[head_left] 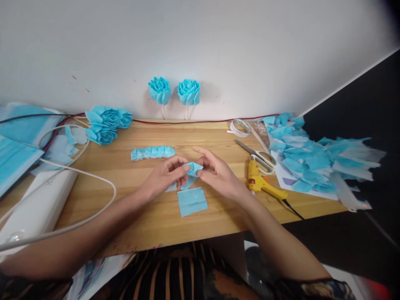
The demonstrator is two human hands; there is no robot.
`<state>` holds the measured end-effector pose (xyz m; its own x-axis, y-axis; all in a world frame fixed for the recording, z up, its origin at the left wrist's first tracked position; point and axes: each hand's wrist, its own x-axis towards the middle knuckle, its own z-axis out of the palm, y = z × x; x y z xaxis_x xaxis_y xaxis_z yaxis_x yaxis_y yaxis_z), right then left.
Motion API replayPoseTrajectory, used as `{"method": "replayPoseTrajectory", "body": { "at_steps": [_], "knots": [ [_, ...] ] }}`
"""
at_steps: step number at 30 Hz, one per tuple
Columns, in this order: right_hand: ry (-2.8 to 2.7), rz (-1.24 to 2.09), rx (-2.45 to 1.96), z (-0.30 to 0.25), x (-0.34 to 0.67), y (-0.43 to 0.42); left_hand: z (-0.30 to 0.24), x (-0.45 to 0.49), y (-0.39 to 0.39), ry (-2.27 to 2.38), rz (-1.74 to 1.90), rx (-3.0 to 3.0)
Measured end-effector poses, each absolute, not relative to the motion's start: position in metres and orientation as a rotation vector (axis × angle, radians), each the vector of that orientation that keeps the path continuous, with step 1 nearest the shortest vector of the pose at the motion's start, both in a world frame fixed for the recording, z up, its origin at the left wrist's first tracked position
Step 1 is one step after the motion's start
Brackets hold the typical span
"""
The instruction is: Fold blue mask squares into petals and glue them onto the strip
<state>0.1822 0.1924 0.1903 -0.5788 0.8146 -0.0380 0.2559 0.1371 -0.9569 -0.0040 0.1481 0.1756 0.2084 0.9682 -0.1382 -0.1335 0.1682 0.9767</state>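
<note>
Between my two hands is a small piece of light blue fabric (pixel 193 168), partly folded. My left hand (pixel 170 173) pinches its left side between thumb and fingers. The thumb and bent fingers of my right hand (pixel 217 171) close on its right corner, while the index finger stretches out above. A flat blue square (pixel 192 201) lies on the wooden table just below my hands, and more blue fabric shows partly hidden under my fingers. Behind my left hand lies a row of folded blue pieces (pixel 152 153).
Two blue flowers on sticks (pixel 159 91) lean at the wall. More flowers (pixel 108 124) lie left, near blue sheets (pixel 18 146), a white cable (pixel 114 187) and a white device (pixel 40 202). Rightward are tape (pixel 240 128), scissors (pixel 264 160), a yellow glue gun (pixel 265 185) and piled blue petals (pixel 309 156).
</note>
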Motion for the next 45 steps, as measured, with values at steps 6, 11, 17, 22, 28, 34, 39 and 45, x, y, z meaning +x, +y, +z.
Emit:
{"method": "replayPoseTrajectory", "body": {
  "at_steps": [6, 11, 17, 22, 28, 34, 39, 45],
  "knots": [
    [-1.913, 1.528, -0.960, 0.187, 0.187, 0.194, 0.173, -0.007, 0.150, 1.046, 1.004, 1.101],
    [-1.968, 1.487, -0.956, 0.215, 0.214, 0.204, 0.174, -0.009, 0.152, 1.114, 0.983, 1.127],
    [-2.391, 1.126, -0.943, 0.247, 0.200, 0.209, 0.176, -0.005, 0.147, 1.131, 0.944, 1.233],
    [-2.539, 1.151, -0.875, 0.248, 0.184, 0.210, 0.175, -0.004, 0.147, 1.134, 0.981, 1.320],
    [-1.901, 1.435, -1.052, 0.218, 0.198, 0.235, 0.195, -0.027, 0.159, 1.257, 1.342, 1.181],
    [-1.670, 1.644, -1.120, 0.186, 0.191, 0.252, 0.194, -0.052, 0.161, 1.518, 1.192, 1.467],
    [-1.656, 1.657, -1.197, 0.168, 0.178, 0.259, 0.172, -0.062, 0.157, 1.653, 1.119, 1.564],
    [-1.666, 1.660, -1.191, 0.166, 0.177, 0.255, 0.162, -0.061, 0.155, 1.617, 1.090, 1.570]
  ]
}}
